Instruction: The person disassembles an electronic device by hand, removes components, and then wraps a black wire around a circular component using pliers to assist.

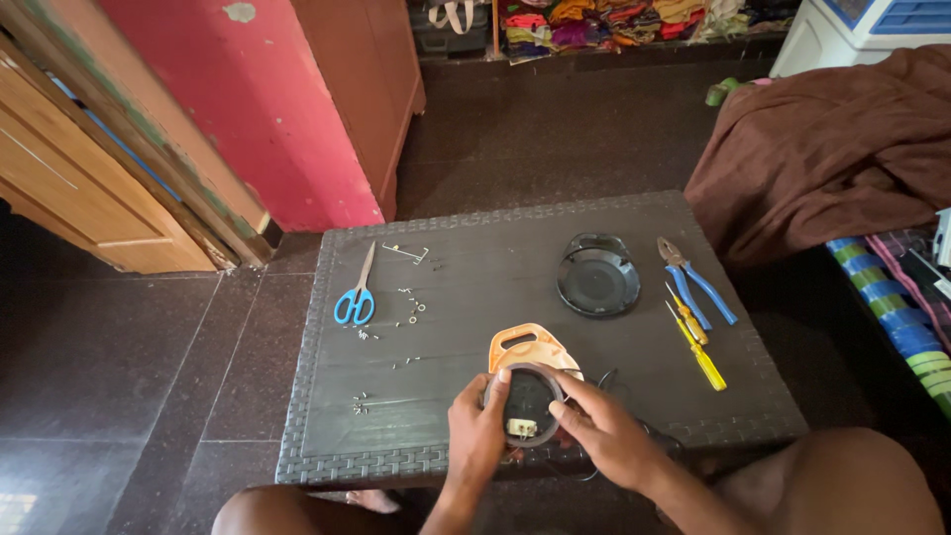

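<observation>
The table (pixel 515 248) was dark plastic with a woven-textured rim (matt); the pliers (pixel 693 277) had metal jaws and glossy blue grips.

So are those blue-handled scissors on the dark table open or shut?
Shut: the blue-handled scissors lie flat on the dark table, blades together in one line, handle loops touching.

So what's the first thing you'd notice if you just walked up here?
Two hands at the table's near edge: the left hand and right hand hold a round dark part over an orange piece. Blue-handled scissors lie at the left, and blue-handled pliers with yellow screwdrivers at the right.
</observation>
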